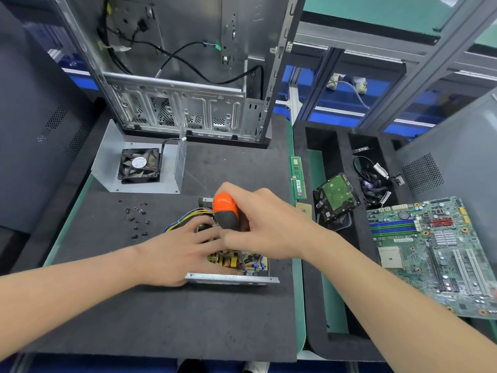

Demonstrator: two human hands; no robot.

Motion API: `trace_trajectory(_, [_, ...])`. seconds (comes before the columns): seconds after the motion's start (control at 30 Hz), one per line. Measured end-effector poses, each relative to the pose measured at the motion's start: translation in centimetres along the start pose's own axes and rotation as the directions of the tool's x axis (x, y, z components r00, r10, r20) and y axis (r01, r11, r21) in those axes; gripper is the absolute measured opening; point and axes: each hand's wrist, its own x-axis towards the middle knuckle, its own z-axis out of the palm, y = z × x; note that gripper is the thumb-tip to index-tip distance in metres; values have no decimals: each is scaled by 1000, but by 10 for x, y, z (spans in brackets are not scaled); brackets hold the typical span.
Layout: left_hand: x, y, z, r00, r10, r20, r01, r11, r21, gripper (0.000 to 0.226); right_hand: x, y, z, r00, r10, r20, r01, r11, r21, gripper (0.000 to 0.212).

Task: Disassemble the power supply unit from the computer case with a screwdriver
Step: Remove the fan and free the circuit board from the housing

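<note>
From the head camera, the opened power supply unit [236,261] lies on the dark foam mat [161,319] in front of the person, out of the computer case [183,103], which stands upright at the far edge of the mat with loose black cables hanging inside. The left hand [183,251] lies flat on the unit with fairly straight fingers spread over its circuit board and coloured wires, pressing it down and gripping nothing. The right hand [258,224] is wrapped around the orange-and-black handle of the screwdriver [227,211], whose shaft slants down to the near edge of the board, just behind the unit's metal flange. Behind the hands, a bent metal cover [107,162] carrying a black fan [139,165] rests on the mat near the case. A scatter of small black screws [137,216] lies to the left of the unit. To the right, a green memory stick [298,176] lies at the mat's edge, and a hard drive [336,196] and a bundle of cables [373,181] sit in the compartments of a black foam tray [317,305]. A green motherboard [435,251] lies at the far right.
</note>
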Motion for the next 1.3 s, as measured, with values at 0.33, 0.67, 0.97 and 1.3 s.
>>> trace_trajectory(0.33, [1,-1,1,1000,13,23,-13,1000,1,87,-3,-2,-4,1000,16,-12,-15,1000,26,30])
trace_trajectory(0.67, [0,0,-1,999,5,39,-5,1000,-9,96,-3,-4,-3,1000,5,-2,-5,1000,9,29])
trace_trajectory(0.97, [0,0,-1,1000,6,1,-6,1000,-14,96,-7,-3,-4,1000,11,-5,-11,1000,22,29])
trace_trajectory(1.3, [1,-1,-4,1000,2,-24,-3,1000,-5,98,-9,-4,-5,1000,8,0,-8,1000,6,29])
